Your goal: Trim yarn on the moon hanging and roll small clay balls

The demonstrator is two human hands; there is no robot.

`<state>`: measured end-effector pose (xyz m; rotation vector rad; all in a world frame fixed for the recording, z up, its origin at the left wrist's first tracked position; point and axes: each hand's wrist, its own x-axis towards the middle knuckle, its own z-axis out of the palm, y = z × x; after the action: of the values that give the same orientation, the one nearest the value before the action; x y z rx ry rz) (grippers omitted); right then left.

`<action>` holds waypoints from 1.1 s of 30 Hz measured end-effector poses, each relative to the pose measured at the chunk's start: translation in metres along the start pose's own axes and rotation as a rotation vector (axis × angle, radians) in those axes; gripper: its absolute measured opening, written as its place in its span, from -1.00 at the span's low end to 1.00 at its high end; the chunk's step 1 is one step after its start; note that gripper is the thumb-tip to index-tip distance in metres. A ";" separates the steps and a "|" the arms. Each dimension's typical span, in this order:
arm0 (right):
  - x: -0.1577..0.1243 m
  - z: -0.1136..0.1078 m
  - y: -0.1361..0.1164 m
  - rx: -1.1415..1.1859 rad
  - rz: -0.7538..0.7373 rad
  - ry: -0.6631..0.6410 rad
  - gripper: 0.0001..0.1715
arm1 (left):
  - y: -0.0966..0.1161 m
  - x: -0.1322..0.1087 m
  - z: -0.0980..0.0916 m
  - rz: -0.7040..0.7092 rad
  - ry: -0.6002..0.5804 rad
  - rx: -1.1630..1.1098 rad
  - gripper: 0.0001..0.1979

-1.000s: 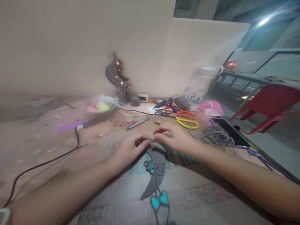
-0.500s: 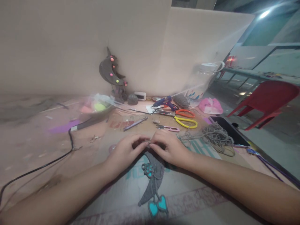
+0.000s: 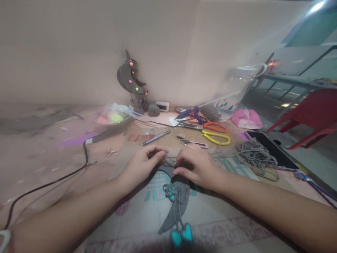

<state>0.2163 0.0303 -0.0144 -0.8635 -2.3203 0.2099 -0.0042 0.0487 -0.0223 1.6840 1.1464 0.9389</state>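
A grey yarn-wrapped crescent moon [image 3: 180, 189] lies on the cardboard, its upper part partly behind my right hand. It bears a small looped yarn flower with turquoise in it [image 3: 170, 190] and two hanging turquoise hearts [image 3: 186, 232] edged in grey. My left hand [image 3: 147, 161] is closed, thumb and forefinger pinching thin grey yarn [image 3: 170, 160] above the moon's top end. The strands run across to my right hand [image 3: 196, 167], whose curled fingers appear to grip them, though the fingertips are partly hidden. Its thumb is at the moon's upper edge.
Beyond my hands lie pink thread snips [image 3: 195, 144], yellow-handled scissors [image 3: 217, 138], orange-handled scissors [image 3: 215, 127], a pen [image 3: 156, 137] and a glue gun [image 3: 189, 114]. To the right are loose grey yarn [image 3: 256, 156] and a tablet [image 3: 276, 151]. A black cable [image 3: 50, 182] crosses the left side.
My hands have drawn apart, the right one shifting rightwards, and strands of yarn now show between them. The whole view has turned slightly left.
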 end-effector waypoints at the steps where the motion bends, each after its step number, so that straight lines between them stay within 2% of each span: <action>1: 0.000 -0.002 0.001 0.013 0.033 0.018 -0.63 | 0.000 0.000 0.000 0.001 -0.003 0.000 -0.73; 6: 0.004 -0.008 0.009 0.056 0.231 0.213 -0.79 | -0.004 -0.003 0.002 0.037 -0.031 -0.037 -0.69; 8: 0.007 -0.006 0.010 0.065 0.226 0.172 -0.82 | -0.003 -0.004 0.002 0.099 -0.038 -0.027 -0.70; 12: 0.015 0.002 0.006 0.099 0.197 -0.019 -0.87 | 0.001 -0.005 0.001 0.171 -0.053 0.043 -0.72; 15: 0.017 0.007 0.001 0.193 0.223 -0.075 -0.92 | 0.005 -0.005 0.000 0.186 -0.045 0.092 -0.74; 22: 0.010 0.008 0.002 0.326 0.377 -0.007 -0.85 | 0.004 -0.002 0.001 0.092 -0.068 0.114 -0.65; 28: 0.010 0.004 0.001 0.390 0.445 -0.042 -0.83 | 0.006 0.002 0.001 -0.003 -0.095 0.106 -0.79; 33: 0.010 0.006 0.004 0.422 0.475 -0.050 -0.85 | 0.002 0.003 -0.001 0.014 -0.065 0.079 -0.73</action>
<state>0.2084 0.0399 -0.0154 -1.1746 -1.9673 0.8949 -0.0032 0.0516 -0.0197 1.7749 1.1424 0.8508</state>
